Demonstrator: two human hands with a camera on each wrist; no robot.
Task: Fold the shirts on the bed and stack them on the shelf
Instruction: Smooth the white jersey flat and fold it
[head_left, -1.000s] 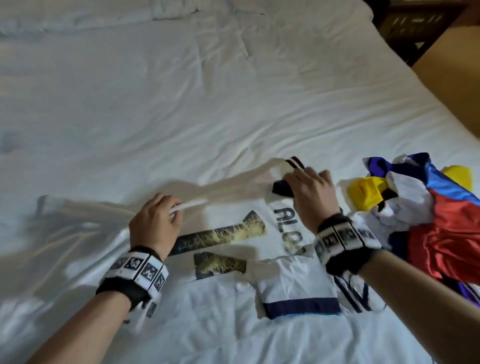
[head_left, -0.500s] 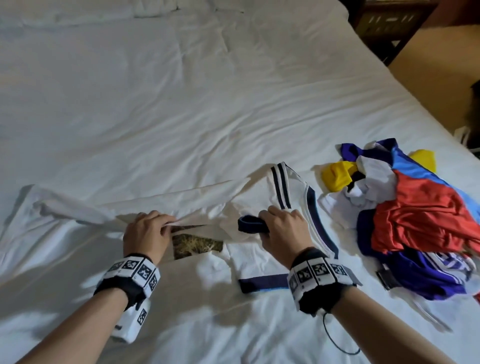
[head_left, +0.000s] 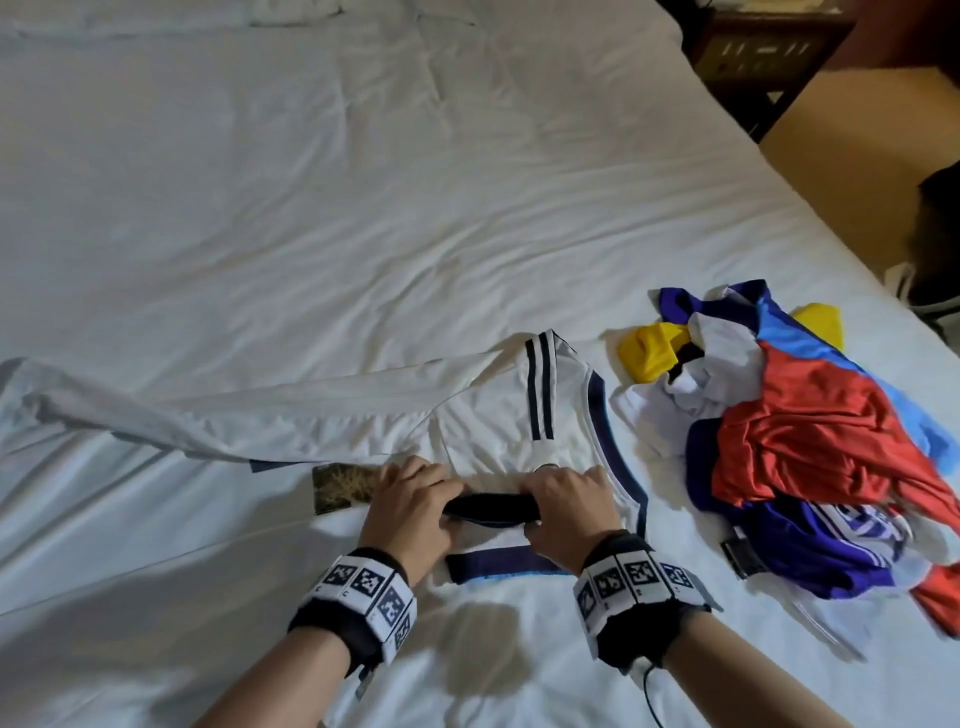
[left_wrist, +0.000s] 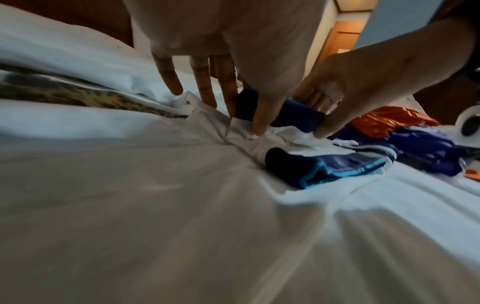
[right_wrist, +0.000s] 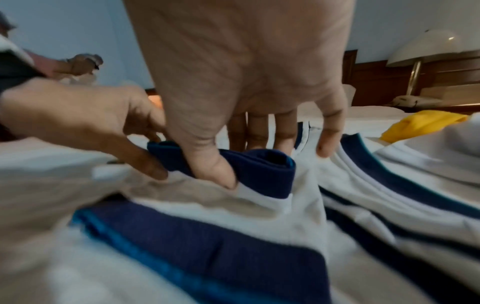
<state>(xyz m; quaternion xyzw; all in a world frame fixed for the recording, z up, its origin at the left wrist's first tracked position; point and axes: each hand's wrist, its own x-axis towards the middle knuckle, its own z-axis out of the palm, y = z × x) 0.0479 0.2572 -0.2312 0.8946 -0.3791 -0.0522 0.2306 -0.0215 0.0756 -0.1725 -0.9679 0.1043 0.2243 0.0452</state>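
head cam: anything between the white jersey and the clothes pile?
Only a narrow strip of bare sheet separates the white jersey from the clothes pile, in the head view.

A jersey (head_left: 498, 415) lies spread on the bed (head_left: 363, 182), toward 6 o'clock in the head view. Both hands rest on it side by side, left hand (head_left: 410, 506) at 9 o'clock of right hand (head_left: 569, 512). A heap of shirts (head_left: 810, 457) sits just beside the jersey at 3 o'clock.

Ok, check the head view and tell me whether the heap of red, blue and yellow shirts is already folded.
No, the heap of red, blue and yellow shirts lies crumpled on the white bed sheet.
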